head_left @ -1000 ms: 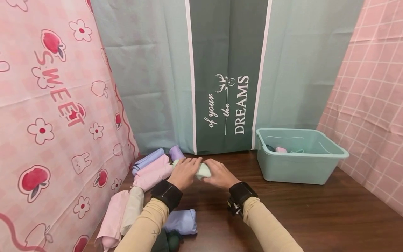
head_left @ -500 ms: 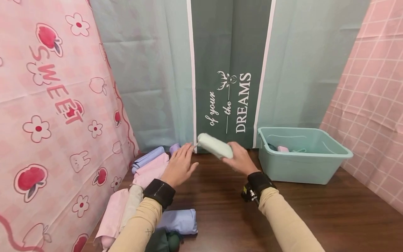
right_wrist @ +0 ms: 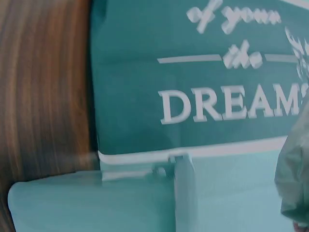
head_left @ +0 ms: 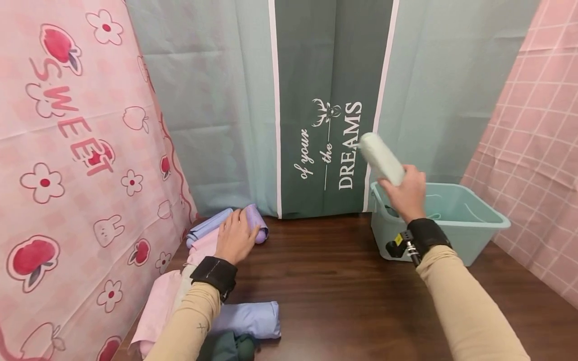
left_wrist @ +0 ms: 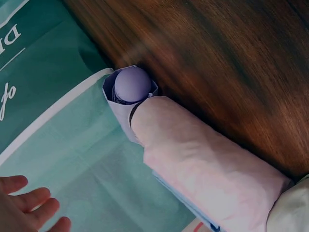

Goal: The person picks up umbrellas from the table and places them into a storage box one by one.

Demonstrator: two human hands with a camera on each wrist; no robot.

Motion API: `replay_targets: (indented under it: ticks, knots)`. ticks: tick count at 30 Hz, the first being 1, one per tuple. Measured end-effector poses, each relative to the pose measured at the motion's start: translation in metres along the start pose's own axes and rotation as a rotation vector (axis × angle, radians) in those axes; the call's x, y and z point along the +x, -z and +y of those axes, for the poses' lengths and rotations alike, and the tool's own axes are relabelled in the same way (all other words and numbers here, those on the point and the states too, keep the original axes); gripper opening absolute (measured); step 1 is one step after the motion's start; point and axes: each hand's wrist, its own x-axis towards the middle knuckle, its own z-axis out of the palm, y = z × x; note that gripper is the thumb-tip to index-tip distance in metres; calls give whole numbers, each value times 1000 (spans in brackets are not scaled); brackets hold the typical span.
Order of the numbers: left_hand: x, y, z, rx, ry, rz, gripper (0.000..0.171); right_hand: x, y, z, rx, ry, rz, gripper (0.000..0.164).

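Wood-grain table (head_left: 325, 281); right grip (head_left: 410, 194) clamped on pale-green cylinder (head_left: 381, 158), probably fabric; left grip (head_left: 236, 236) apart, relaxed.

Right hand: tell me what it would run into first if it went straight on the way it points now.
The right hand holds a pale green folded umbrella ahead of it, which would probably touch the curtain's dark green lettered panel first; the depth between is unclear.

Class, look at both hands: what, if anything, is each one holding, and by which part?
The right hand grips the pale green roll by its lower end; the left hand holds nothing, its fingers spread.
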Motion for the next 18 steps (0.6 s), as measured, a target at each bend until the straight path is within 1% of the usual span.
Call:
replay_targets:
  ticks: [3,6,9,11,13,16,18]
  knots:
    - [1,0,-3,12,51,0,53,6,15,13,-28,-146,46,62]
    - [2,0,-6,36,74,16,50,10,28,29,-53,-278,85,64]
    - [2,0,-9,49,87,27,49,13,38,43,-87,-384,76,68]
    - [2,-1,-10,51,96,20,49,14,45,52,-106,-429,33,70]
    - [0,-3,-11,51,104,11,49,12,50,59,-139,-457,-42,71]
    - [-3,-6,-13,51,106,-4,49,10,55,69,-200,-473,-169,70]
    - [-5,-9,-13,50,104,0,48,10,57,73,-246,-470,-248,68]
